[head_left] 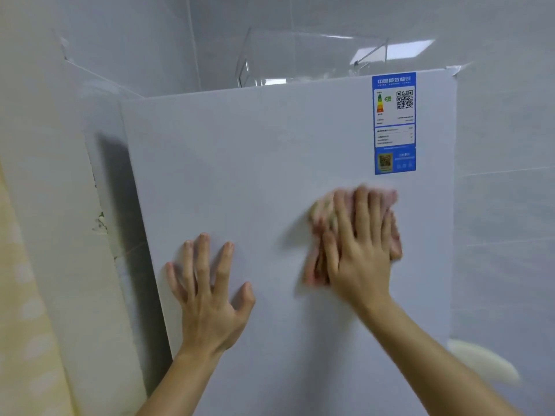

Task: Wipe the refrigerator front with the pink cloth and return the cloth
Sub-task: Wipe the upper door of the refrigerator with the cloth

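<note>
My right hand [357, 250] lies flat on the pink cloth [319, 214] and presses it against the refrigerator front [270, 175]. The fingers are straight and spread across the cloth, not curled round it, so the cloth is pinned under my palm rather than gripped. It is bunched and blurred. Its folds show past my thumb on the left, above my fingertips, and along the little-finger side. The cloth sits in the right half of the door, near the right edge, just below the blue energy label [395, 124] stuck in the door's upper right corner. Cloth and label are close but apart.

My left hand [210, 295] rests bare on the same white door, lower down and toward the left edge, well apart from the cloth. Its palm is against the surface and its fingers are straight and fanned out, holding nothing.

A clear plastic box [300, 55] stands on top of the refrigerator, behind the door's upper edge. A dark gap [120, 205] runs down beside the door's left edge, between the refrigerator and a pale wall with chipped paint. Farther left hangs a yellow patterned curtain [24, 295]. Past the right edge is a grey tiled wall [504, 145]. Low against it sits a whitish rounded thing [483, 361], too blurred for me to tell what it is.
</note>
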